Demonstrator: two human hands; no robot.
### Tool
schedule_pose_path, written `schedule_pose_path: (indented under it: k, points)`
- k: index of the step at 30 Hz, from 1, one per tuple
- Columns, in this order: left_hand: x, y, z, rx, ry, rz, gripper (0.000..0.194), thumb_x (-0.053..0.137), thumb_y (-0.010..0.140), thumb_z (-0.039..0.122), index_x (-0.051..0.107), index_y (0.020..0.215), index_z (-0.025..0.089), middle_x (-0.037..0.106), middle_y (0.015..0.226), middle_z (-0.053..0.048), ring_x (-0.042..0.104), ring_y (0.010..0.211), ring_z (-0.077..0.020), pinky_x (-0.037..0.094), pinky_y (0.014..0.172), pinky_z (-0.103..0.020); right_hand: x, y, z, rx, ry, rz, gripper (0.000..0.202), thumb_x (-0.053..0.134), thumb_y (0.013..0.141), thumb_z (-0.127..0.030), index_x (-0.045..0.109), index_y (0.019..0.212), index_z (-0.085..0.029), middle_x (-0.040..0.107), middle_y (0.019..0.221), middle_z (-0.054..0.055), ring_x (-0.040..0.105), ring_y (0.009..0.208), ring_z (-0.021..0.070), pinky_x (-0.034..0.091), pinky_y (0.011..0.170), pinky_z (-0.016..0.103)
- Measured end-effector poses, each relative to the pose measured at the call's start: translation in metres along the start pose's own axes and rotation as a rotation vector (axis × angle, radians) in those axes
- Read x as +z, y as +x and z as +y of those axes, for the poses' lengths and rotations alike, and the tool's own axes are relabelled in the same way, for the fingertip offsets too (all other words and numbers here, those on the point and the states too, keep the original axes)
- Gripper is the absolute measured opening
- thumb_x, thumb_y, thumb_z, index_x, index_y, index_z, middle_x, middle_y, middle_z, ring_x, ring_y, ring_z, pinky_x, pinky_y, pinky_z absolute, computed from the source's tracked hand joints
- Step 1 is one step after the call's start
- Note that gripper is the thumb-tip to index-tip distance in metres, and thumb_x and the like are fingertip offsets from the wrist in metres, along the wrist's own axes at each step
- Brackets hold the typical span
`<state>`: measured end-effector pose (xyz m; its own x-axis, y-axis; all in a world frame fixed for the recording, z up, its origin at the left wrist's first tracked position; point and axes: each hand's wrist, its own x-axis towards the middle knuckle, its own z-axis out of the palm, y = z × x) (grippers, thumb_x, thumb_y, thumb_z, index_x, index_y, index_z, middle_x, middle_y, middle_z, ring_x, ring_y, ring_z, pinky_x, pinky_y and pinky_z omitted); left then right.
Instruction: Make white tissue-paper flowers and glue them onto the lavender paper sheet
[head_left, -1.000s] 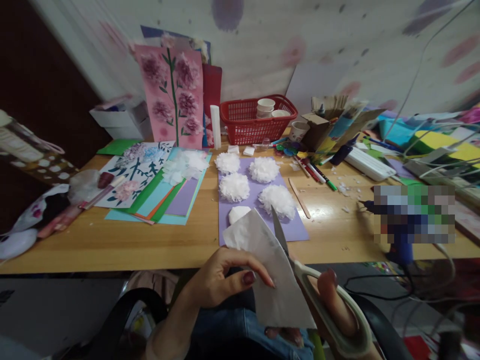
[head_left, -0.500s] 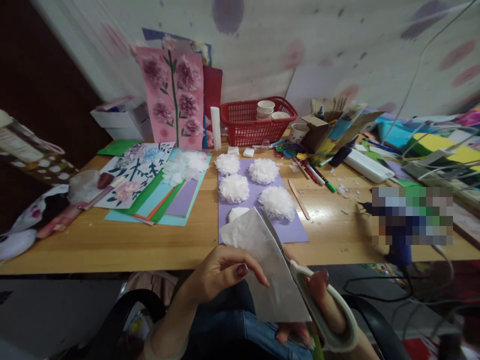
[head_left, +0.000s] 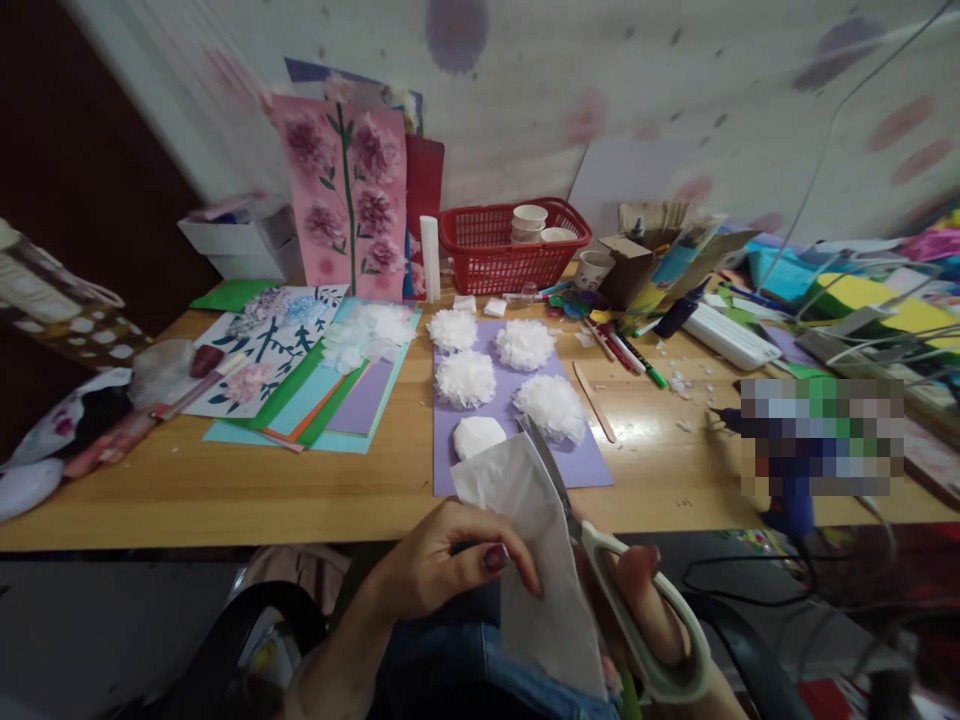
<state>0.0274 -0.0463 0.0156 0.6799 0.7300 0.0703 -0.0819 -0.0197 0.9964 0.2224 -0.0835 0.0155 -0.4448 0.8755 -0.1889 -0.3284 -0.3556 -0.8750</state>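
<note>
My left hand (head_left: pixel 450 560) grips a sheet of white tissue paper (head_left: pixel 529 570) over my lap, thumb and forefinger in front and the other fingers hidden behind it. My right hand (head_left: pixel 649 605) is closed around the pale handles of a pair of scissors (head_left: pixel 592 540). The blades point up and away, along the paper's right edge. Beyond the paper lies a purple sheet (head_left: pixel 502 470) bearing several fluffy white paper flowers (head_left: pixel 551 407). A flat white paper piece (head_left: pixel 478 440) rests at its near left, just past the paper's top edge.
Coloured sheets (head_left: pixel 360 400) lie to the left below a pink flower picture (head_left: pixel 341 200). A red basket (head_left: pixel 510 260) holding paper cups stands at the back. Markers (head_left: pixel 634 355) and a wooden stick (head_left: pixel 595 402) lie right of the purple sheet. A glue gun (head_left: pixel 787 500) lies at the right edge.
The tissue paper has turned and swung slightly right, its lower corner now lower. More of the flat white piece shows behind it. The scissors stay at the paper's right edge.
</note>
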Motion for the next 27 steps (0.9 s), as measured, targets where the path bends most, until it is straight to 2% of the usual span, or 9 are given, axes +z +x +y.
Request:
schedule_pose_path:
  k: [4, 7, 10, 14, 17, 21, 24, 25, 27]
  points:
    - [-0.002, -0.001, -0.005, 0.016, 0.009, 0.039, 0.067, 0.048, 0.087, 0.071, 0.08, 0.084, 0.013, 0.074, 0.072, -0.011, 0.061, 0.063, -0.0195, 0.043, 0.063, -0.029, -0.006, -0.003, 0.003, 0.045, 0.027, -0.043, 0.095, 0.051, 0.072, -0.09, 0.038, 0.137, -0.022, 0.054, 0.046, -0.007, 0.041, 0.027, 0.0091, 0.037, 0.029, 0.018]
    - [-0.004, -0.003, -0.008, 0.051, -0.011, 0.114, 0.062, 0.053, 0.086, 0.069, 0.08, 0.082, 0.014, 0.074, 0.07, -0.01, 0.063, 0.065, -0.0196, 0.043, 0.063, -0.028, -0.014, -0.004, -0.009, -0.081, -0.137, 0.168, 0.076, 0.061, 0.076, -0.079, 0.036, 0.125, -0.027, 0.055, 0.055, -0.009, 0.044, 0.032, 0.0087, 0.041, 0.033, 0.018]
    - [-0.008, -0.005, -0.01, 0.067, -0.051, 0.202, 0.048, 0.062, 0.085, 0.061, 0.08, 0.082, 0.016, 0.076, 0.076, -0.009, 0.065, 0.071, -0.0186, 0.044, 0.066, -0.026, -0.035, -0.006, -0.031, -0.225, -0.516, 0.503, 0.052, 0.073, 0.081, -0.054, 0.044, 0.113, -0.026, 0.061, 0.068, -0.004, 0.06, 0.053, 0.0133, 0.05, 0.05, 0.022]
    - [-0.012, -0.008, -0.011, 0.042, -0.048, 0.315, 0.039, 0.071, 0.08, 0.055, 0.08, 0.077, 0.018, 0.075, 0.073, -0.006, 0.063, 0.069, -0.0169, 0.042, 0.061, -0.023, -0.076, -0.007, -0.05, -0.205, -1.282, 0.916, 0.04, 0.062, 0.084, -0.045, 0.061, 0.114, -0.019, 0.073, 0.096, 0.013, 0.071, 0.088, 0.0299, 0.054, 0.075, 0.039]
    - [-0.01, -0.01, -0.009, -0.017, -0.064, 0.393, 0.04, 0.075, 0.075, 0.058, 0.08, 0.075, 0.018, 0.074, 0.072, -0.006, 0.061, 0.068, -0.017, 0.04, 0.059, -0.023, -0.097, -0.002, -0.051, -0.181, -1.634, 0.987, 0.039, 0.052, 0.088, -0.037, 0.067, 0.112, -0.011, 0.075, 0.096, 0.02, 0.071, 0.088, 0.0356, 0.053, 0.076, 0.045]
    - [-0.006, -0.01, -0.006, -0.063, -0.067, 0.464, 0.043, 0.076, 0.071, 0.063, 0.08, 0.069, 0.02, 0.073, 0.068, -0.006, 0.059, 0.067, -0.0167, 0.042, 0.062, -0.024, -0.097, -0.001, -0.054, -0.22, -1.732, 0.901, 0.032, 0.047, 0.09, -0.031, 0.073, 0.096, -0.013, 0.076, 0.094, 0.019, 0.071, 0.086, 0.0355, 0.051, 0.078, 0.046]
    - [-0.005, -0.01, -0.006, -0.093, -0.052, 0.506, 0.043, 0.077, 0.069, 0.065, 0.08, 0.065, 0.022, 0.073, 0.066, -0.005, 0.06, 0.066, -0.0164, 0.042, 0.061, -0.023, -0.091, -0.018, -0.07, -0.287, -1.668, 0.892, 0.031, 0.051, 0.092, -0.039, 0.075, 0.088, -0.021, 0.078, 0.089, 0.01, 0.072, 0.08, 0.0271, 0.052, 0.072, 0.035]
    - [-0.005, -0.01, -0.006, -0.105, -0.051, 0.513, 0.043, 0.077, 0.068, 0.065, 0.08, 0.064, 0.022, 0.073, 0.065, -0.005, 0.06, 0.066, -0.0162, 0.042, 0.061, -0.023, -0.092, -0.026, -0.078, -0.342, -1.602, 0.966, 0.032, 0.053, 0.093, -0.043, 0.076, 0.09, -0.022, 0.078, 0.085, 0.008, 0.072, 0.075, 0.0244, 0.052, 0.067, 0.032]
    - [-0.005, -0.01, -0.006, -0.116, -0.052, 0.528, 0.043, 0.078, 0.067, 0.065, 0.079, 0.061, 0.023, 0.072, 0.062, -0.004, 0.06, 0.064, -0.0157, 0.042, 0.061, -0.023, -0.098, -0.043, -0.097, -0.471, -1.514, 1.369, 0.038, 0.052, 0.095, -0.048, 0.077, 0.089, -0.019, 0.077, 0.08, 0.009, 0.071, 0.07, 0.0231, 0.049, 0.06, 0.031]
